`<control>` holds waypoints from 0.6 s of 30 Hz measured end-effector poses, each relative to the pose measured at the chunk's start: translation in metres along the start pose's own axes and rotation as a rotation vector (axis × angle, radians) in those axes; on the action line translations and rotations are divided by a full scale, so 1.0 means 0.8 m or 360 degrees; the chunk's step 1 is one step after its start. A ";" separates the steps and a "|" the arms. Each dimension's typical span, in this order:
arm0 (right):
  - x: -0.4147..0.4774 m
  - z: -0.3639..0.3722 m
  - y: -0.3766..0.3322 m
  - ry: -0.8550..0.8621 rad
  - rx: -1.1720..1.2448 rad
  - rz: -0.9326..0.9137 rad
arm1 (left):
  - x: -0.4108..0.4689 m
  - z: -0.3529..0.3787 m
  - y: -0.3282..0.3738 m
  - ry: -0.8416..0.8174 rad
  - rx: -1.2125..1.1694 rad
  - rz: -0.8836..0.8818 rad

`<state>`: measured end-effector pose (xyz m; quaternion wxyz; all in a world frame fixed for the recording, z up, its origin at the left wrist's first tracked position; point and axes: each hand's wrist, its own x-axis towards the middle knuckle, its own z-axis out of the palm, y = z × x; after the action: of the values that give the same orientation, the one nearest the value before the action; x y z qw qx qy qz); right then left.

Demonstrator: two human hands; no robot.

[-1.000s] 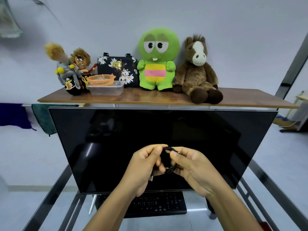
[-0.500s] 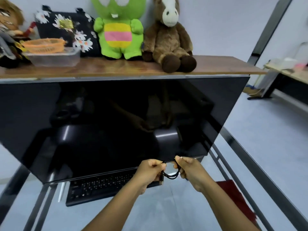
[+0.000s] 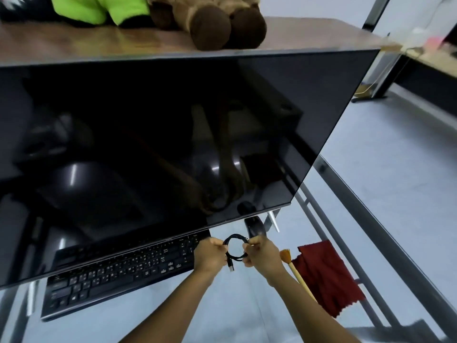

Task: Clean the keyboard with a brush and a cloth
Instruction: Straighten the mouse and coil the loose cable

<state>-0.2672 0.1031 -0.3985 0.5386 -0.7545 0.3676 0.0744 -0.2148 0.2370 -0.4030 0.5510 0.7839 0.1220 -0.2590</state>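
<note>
A black keyboard (image 3: 118, 271) with white legends, a black coiled cable (image 3: 235, 248) and a black mouse (image 3: 256, 229) are seen. A dark red cloth (image 3: 326, 276) and a tan brush (image 3: 296, 271) are shown. Lime green (image 3: 99, 7) and brown (image 3: 217, 18) plush toys are seen above.

Both bare forearms reached forward side by side. The left hand (image 3: 209, 256) and right hand (image 3: 262, 254) were closed in fists, knuckles facing each other, nearly touching.

Keyboard (image 3: 118, 273) far edge hidden behind monitor (image 3: 173, 144); brush (image 3: 295, 271) handle covered by right forearm; plush toys (image 3: 212, 18) cut off at top edge, blurred
</note>
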 end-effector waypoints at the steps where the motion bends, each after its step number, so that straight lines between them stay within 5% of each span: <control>1: 0.005 0.002 0.001 0.0020 -0.0035 0.0007 | 0.007 0.001 -0.002 0.0007 0.0105 0.0028; 5: 0.023 0.014 0.010 0.0073 -0.0306 -0.0087 | 0.015 0.002 -0.003 -0.0001 0.0745 0.0327; 10: 0.032 0.025 0.020 0.0132 -0.0490 -0.0327 | -0.012 0.000 -0.034 0.0073 0.1537 0.1089; 18: 0.023 0.037 0.023 0.0069 -0.0692 -0.0513 | -0.006 0.007 -0.062 -0.0226 0.2193 0.1112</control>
<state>-0.2572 0.1176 -0.4337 0.3608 -0.9027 0.2295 0.0486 -0.2441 0.2507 -0.4416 -0.0046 0.9242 -0.3565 -0.1372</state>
